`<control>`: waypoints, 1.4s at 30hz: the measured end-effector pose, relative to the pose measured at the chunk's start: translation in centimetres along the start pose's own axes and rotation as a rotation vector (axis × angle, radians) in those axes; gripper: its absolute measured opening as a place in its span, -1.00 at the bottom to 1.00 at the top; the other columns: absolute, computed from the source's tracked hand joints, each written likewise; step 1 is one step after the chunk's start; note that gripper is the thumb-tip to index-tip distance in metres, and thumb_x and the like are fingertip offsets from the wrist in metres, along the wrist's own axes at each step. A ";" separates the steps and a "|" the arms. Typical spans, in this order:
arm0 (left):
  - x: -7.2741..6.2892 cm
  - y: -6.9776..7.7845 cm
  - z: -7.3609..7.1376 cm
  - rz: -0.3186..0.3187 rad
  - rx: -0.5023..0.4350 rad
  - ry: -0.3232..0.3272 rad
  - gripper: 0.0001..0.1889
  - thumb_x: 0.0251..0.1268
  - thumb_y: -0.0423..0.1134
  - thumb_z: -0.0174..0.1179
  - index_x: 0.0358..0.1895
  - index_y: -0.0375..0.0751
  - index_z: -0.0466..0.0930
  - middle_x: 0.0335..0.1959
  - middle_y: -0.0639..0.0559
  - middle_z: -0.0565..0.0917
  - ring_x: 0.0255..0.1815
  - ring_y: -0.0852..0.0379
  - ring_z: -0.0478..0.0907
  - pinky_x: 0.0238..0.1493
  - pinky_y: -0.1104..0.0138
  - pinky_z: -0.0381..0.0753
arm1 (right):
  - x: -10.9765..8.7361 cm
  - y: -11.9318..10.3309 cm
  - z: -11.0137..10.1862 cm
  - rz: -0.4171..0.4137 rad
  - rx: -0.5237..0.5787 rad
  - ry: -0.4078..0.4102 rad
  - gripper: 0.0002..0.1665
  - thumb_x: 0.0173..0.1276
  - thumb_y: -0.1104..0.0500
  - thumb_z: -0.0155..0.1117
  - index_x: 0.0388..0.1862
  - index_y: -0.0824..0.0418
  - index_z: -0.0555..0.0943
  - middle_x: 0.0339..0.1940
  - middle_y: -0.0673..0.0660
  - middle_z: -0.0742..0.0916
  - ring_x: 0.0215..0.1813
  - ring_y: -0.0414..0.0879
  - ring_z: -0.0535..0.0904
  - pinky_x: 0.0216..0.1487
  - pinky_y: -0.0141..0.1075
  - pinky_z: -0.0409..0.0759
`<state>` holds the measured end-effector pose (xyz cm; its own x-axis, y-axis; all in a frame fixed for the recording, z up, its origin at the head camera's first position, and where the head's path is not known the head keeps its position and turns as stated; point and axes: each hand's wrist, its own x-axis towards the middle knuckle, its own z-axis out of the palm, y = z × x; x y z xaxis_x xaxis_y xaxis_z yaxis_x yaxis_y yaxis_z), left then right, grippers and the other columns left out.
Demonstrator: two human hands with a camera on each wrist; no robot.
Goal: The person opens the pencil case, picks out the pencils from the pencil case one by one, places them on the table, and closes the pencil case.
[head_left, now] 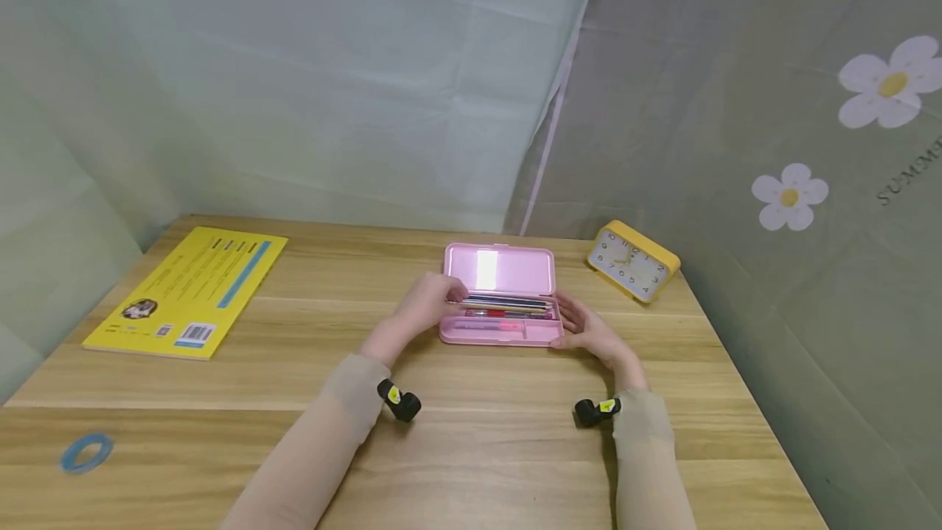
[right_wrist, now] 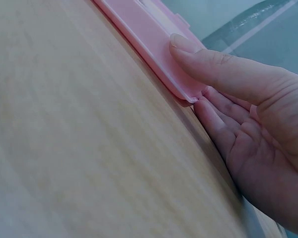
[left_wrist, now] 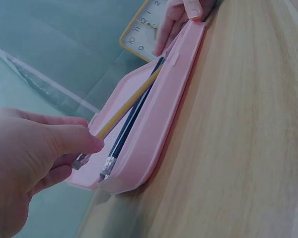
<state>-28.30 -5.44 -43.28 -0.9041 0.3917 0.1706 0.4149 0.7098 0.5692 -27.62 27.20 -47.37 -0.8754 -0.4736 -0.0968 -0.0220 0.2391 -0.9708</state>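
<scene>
On a big wooden table (head_left: 478, 440), two hands, a pink pencil case (head_left: 543, 330) and a yellow pencil (left_wrist: 127, 106).
The case sits open on the table with its lid tipped back. The right hand (head_left: 592, 334) holds the case's right end, with its thumb at the front and its other fingers around the end. The left hand (head_left: 423, 301) is at the left end. Its thumb and finger pinch the yellow pencil near its metal tip (left_wrist: 80, 161), which pokes out under them. The rest of the pencil slants from those fingers down into the case, toward the right hand. Dark pencils (left_wrist: 125, 131) lie beside it in the case.
</scene>
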 end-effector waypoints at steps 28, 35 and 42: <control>-4.2 -5.7 -6.1 0.175 -0.099 0.129 -0.79 0.21 -0.50 0.26 -0.08 -0.47 0.61 -0.31 -0.16 0.71 -0.22 -0.08 0.64 -0.03 0.00 0.64 | 0.0 -0.2 0.0 0.019 -0.002 0.008 0.21 0.13 0.36 0.45 0.60 0.26 -0.11 0.61 0.29 0.06 0.59 0.22 0.02 0.52 -0.10 0.14; -6.4 -9.2 -7.8 0.176 -0.058 0.176 -0.80 0.18 -0.53 0.28 -0.12 -0.47 0.61 -0.35 -0.12 0.71 -0.26 -0.06 0.63 -0.12 0.04 0.63 | -0.1 -0.3 0.1 0.021 0.002 0.005 0.21 0.13 0.37 0.45 0.60 0.26 -0.12 0.62 0.29 0.05 0.59 0.22 0.01 0.52 -0.09 0.13; -8.8 -12.5 -8.6 0.114 -0.029 0.193 -0.80 0.21 -0.50 0.27 -0.10 -0.46 0.61 -0.35 -0.09 0.71 -0.26 0.03 0.61 -0.17 0.19 0.62 | -0.1 -0.4 0.2 0.026 -0.002 0.007 0.21 0.14 0.37 0.44 0.60 0.26 -0.11 0.61 0.29 0.05 0.59 0.22 0.02 0.52 -0.08 0.12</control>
<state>-26.40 -22.83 -44.95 -0.8555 0.3472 0.3841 0.5149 0.6490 0.5601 -27.47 27.02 -47.03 -0.8791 -0.4613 -0.1200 -0.0004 0.2525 -0.9676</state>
